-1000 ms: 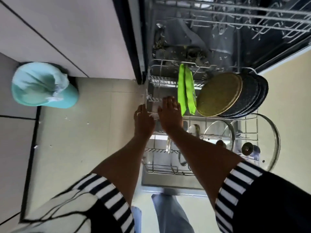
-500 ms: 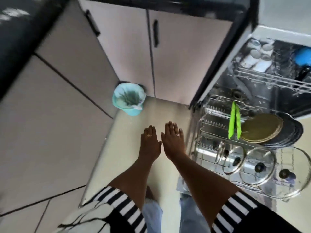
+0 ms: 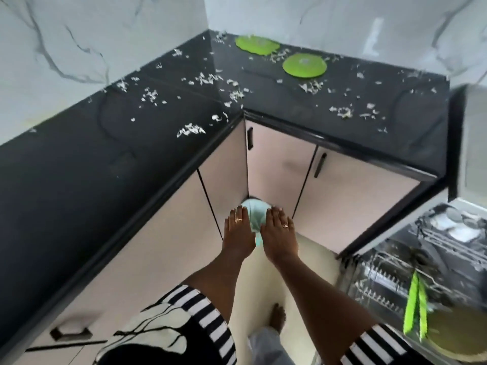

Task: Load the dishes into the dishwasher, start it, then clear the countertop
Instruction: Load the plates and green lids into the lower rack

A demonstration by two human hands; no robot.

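Left hand [image 3: 238, 234] and right hand [image 3: 279, 235] reach forward side by side, palms down, fingers straight and relaxed, holding nothing (each wears a ring). Both arms are nearly straight, below the inner corner of the black countertop [image 3: 290, 101]. A teal bin [image 3: 255, 213] sits on the floor there, behind the fingertips. On the countertop, near its back wall, a far green plate [image 3: 257, 44] and a near green plate [image 3: 304, 65] lie among white scraps [image 3: 191, 130], not yet loaded. Past the countertop's right end the dishwasher [image 3: 411, 241] stands open, with upright green plates [image 3: 416, 306] slotted on edge. The empty hands seem free to fetch the rest.
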